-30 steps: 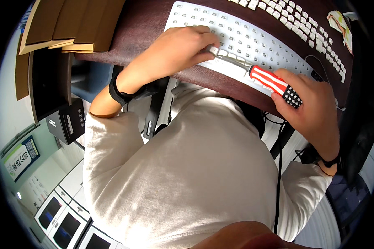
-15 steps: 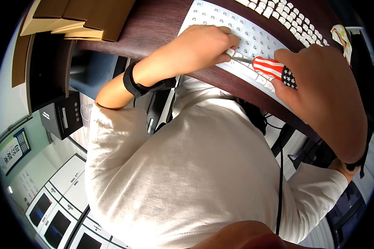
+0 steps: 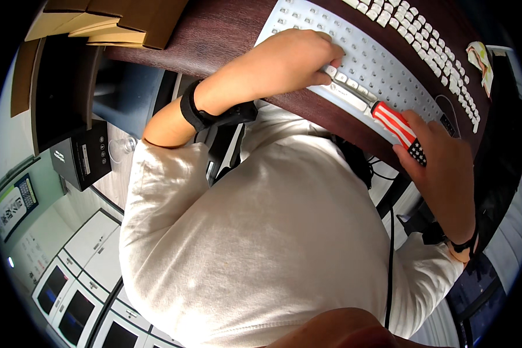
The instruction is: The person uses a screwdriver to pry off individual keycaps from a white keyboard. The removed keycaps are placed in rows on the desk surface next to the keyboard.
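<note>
My right hand (image 3: 442, 159) is closed round the handle of a screwdriver (image 3: 395, 124), which has red and white stripes and a starred dark end. Its metal shaft points left along a short row of white keycaps (image 3: 352, 83) at the near edge of a pale keyboard (image 3: 362, 55). At the left end of that row, my left hand (image 3: 298, 61) is bent over the board. Its thumb and fingers are pinched together against the end keycap, close to the shaft's tip. Whatever lies between the fingertips is hidden. Most of the keyboard shows bare switches.
Many loose white keycaps (image 3: 426, 49) lie in rows beyond the keyboard on the dark table (image 3: 220, 35). A crumpled patterned cloth (image 3: 479, 61) is at the far right. Cardboard boxes (image 3: 136, 26) stand at the left, with a clear cup (image 3: 122, 149) and a black box (image 3: 81, 155) lower down.
My right hand has drawn back towards me with the screwdriver, and more of the shaft shows along the keycaps. My left hand has shifted slightly right, still pinched.
</note>
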The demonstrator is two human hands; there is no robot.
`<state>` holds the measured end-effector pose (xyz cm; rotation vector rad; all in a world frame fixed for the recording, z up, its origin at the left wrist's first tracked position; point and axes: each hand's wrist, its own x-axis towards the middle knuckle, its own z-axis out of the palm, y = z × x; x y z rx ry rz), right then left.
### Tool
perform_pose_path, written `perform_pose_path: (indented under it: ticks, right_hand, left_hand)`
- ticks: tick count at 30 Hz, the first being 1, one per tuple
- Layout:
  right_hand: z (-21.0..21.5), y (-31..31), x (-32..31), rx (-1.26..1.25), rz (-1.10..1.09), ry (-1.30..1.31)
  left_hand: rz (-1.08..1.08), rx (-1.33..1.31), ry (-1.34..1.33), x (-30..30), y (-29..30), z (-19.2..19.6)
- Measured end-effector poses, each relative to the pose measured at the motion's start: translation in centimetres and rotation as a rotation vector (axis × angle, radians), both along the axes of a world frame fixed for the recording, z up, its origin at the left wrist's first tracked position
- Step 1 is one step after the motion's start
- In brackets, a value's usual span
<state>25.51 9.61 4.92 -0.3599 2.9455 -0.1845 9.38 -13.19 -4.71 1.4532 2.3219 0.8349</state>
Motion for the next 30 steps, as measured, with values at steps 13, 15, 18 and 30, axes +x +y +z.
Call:
perform_pose_path:
  ticks: [13, 15, 18, 30]
  right_hand:
    - [-6.7, 2.3, 3.3, -0.318, -0.131, 0.117]
    - [-7.5, 2.6, 3.3, -0.386, -0.145, 0.116]
    - [-7.8, 3.2, 3.3, -0.442, -0.148, 0.114]
    - [-8.3, 8.5, 6.6, -0.665, -0.411, 0.141]
  left_hand:
    - [0.013, 0.017, -0.006, 0.2, 0.2, 0.1]
    - [-0.002, 0.052, 0.038, 0.0, 0.4, -0.2]
    - [0.029, -0.012, 0.064, 0.5, 0.0, 0.4]
    - [-0.150, -0.147, 0.371, -5.3, 10.3, 4.8]
